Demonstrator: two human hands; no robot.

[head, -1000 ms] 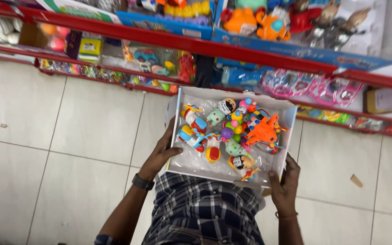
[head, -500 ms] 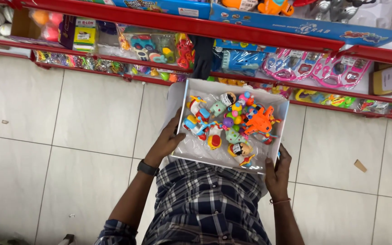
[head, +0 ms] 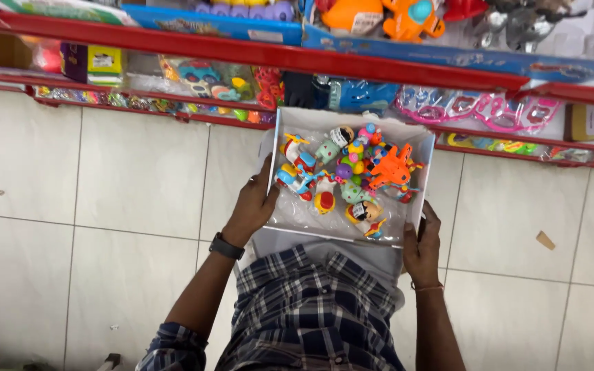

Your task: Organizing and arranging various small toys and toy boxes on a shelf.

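Box far edge: red shelf rail (head: 256, 51) is crowding it.
Box interior: small toys (head: 345, 175) are filling the middle.
Near left corner: bare lining is lying open.

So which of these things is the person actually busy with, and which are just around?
In hand: white box of small toys, gripped by left hand and right hand.
Just around: red shelves, packaged toys, pink glasses, floor scrap.

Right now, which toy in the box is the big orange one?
The orange plane-like toy, at the right side of the white box. It is larger than the small, many-coloured figures beside it and is all orange.
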